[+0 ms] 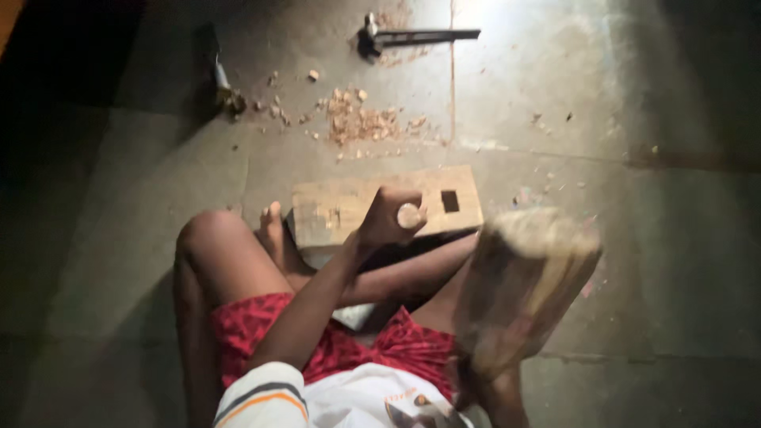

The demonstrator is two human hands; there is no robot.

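Note:
I sit on the floor with a flat wooden block [349, 202] in front of my legs, a square hole [449, 200] cut near its right end. My left hand [384, 218] is closed around a round wooden tool handle [409, 215], held upright over the block's middle. A large wooden mallet [519, 277], blurred with motion, is raised at the lower right. My right hand [495, 384] grips its lower end and is mostly hidden beneath it. My left foot [273, 230] rests against the block's left edge.
Wood chips [361, 123] lie scattered on the concrete floor beyond the block. A metal hammer [412, 36] lies at the top centre. Another dark-handled tool [218, 79] lies at the upper left. The left side of the floor is in deep shadow.

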